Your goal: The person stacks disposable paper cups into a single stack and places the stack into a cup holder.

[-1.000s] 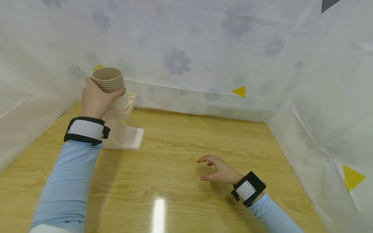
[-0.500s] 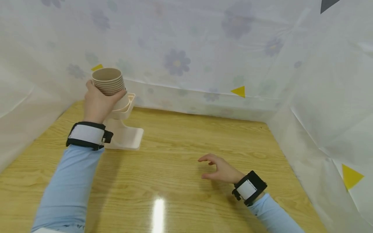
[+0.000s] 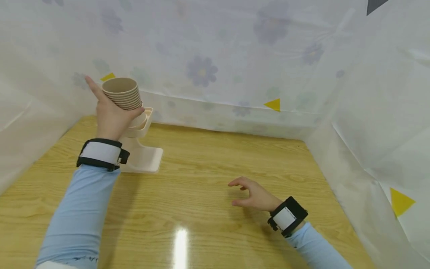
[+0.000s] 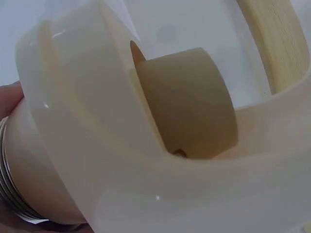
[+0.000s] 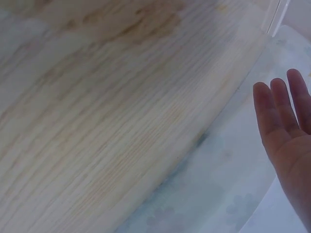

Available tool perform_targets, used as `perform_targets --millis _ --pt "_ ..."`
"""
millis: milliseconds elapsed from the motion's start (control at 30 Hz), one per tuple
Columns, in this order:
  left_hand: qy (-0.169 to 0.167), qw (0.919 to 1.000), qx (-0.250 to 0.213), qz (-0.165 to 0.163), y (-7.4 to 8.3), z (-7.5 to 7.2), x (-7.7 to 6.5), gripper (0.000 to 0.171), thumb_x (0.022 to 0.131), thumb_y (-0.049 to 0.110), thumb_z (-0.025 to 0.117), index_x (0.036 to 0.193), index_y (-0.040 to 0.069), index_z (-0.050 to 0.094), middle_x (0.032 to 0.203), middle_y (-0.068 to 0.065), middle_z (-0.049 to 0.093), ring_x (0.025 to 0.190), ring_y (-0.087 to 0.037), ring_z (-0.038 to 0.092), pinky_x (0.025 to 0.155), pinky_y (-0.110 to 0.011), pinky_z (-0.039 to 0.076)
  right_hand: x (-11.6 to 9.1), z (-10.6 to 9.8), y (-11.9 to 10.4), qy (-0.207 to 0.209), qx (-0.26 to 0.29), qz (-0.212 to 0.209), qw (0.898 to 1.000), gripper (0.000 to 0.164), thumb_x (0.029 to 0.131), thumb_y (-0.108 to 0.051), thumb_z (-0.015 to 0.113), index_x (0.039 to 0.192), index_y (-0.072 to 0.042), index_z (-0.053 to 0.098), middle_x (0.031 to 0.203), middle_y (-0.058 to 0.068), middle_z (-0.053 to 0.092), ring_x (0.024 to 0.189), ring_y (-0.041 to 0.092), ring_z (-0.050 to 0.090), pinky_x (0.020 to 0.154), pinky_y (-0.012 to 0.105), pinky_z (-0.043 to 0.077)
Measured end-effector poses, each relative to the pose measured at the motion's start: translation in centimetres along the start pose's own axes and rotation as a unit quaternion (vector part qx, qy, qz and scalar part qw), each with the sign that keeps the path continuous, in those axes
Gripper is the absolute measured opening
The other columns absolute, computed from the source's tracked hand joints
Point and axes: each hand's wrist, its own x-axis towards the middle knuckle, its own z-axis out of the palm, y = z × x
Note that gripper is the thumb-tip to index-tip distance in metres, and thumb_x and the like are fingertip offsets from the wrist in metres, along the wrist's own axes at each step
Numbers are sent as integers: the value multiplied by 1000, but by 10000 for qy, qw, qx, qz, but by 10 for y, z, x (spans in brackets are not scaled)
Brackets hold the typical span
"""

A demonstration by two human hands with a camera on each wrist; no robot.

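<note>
In the head view, a stack of beige paper cups (image 3: 121, 93) stands mouth up in a white cup holder (image 3: 147, 160) at the left. My left hand (image 3: 112, 118) is at the near side of the stack, thumb along its right side and index finger stretched out away from it to the upper left. Its other fingers are hidden. The left wrist view shows the lowest cup (image 4: 189, 104) poking down through the ring of the holder (image 4: 87, 97). My right hand (image 3: 256, 196) holds nothing, close over the wooden table, fingers loosely bent and thumb apart.
The wooden table (image 3: 201, 186) reaches back to a pale flowered sheet (image 3: 208, 37). More pale sheeting (image 3: 379, 112) rises at the right side. Yellow triangles, one (image 3: 273, 105) at the back, mark the sheets.
My left index finger has straightened away from the cups, where it was wrapped against the stack before. The right hand keeps its place, and the head view has shifted slightly.
</note>
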Motion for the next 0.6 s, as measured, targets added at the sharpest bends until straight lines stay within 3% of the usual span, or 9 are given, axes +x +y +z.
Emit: perform_targets --millis 233,433,533,600 --pt "-37 9999 91 94 -4 -2 -2 133 70 31 80 143 16 -30 143 -26 37 125 -44 43 108 -51 31 0 0 -3 -34 23 -24 10000 54 85 -26 69 130 -5 49 130 9 52 120 30 48 98 46 41" --pt "-14 9999 98 23 -4 4 -1 134 68 36 81 144 16 -28 143 -24 37 128 -39 42 109 -49 31 -1 -1 -4 -9 -19 -47 10000 56 85 -31 68 130 -4 49 130 10 52 120 31 49 97 46 42" --pt "-64 9999 -82 -25 -5 7 -1 134 69 34 81 144 17 -28 146 -22 34 132 -35 39 110 -46 29 -2 -1 -4 19 -61 -29 10000 55 84 -30 69 130 -4 50 130 10 52 119 30 49 97 46 42" --pt "-31 9996 -248 -140 -5 9 -6 133 69 36 80 144 19 -28 151 -19 24 138 -31 29 113 -43 25 -2 -1 -4 47 -84 -24 10000 55 85 -29 69 129 -4 50 129 10 52 119 30 49 97 46 42"
